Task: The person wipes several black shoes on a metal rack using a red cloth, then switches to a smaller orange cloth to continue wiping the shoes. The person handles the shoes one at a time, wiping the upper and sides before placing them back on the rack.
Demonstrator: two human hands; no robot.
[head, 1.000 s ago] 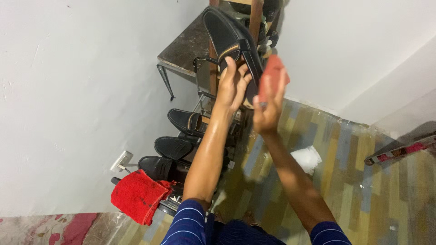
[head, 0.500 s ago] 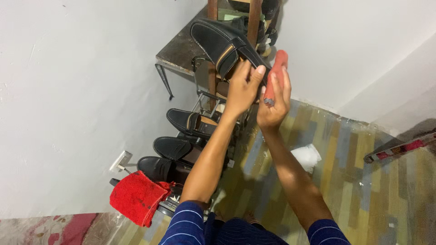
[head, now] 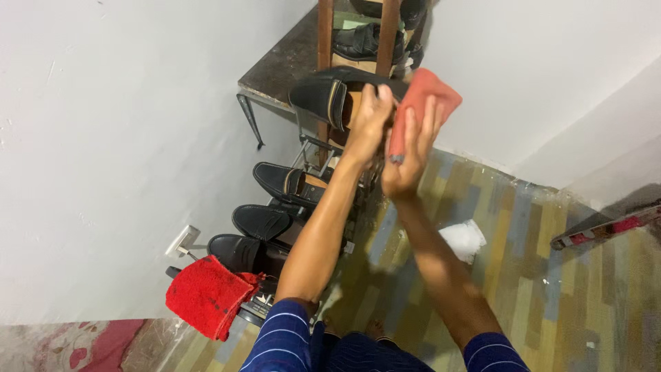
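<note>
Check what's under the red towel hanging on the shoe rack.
Under the red towel only the rack's end and the edge of a black shoe show. Whatever the towel drapes over is covered.

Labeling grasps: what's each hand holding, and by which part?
Left hand grips the black loafer at its middle, by the opening. Right hand holds the red cloth by its lower part, pressed against the loafer.

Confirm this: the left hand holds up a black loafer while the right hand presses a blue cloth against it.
Wrong on one point: the cloth is red-orange, not blue. The head view shows the left hand holding up the black loafer while the right hand presses the cloth against it.
</note>
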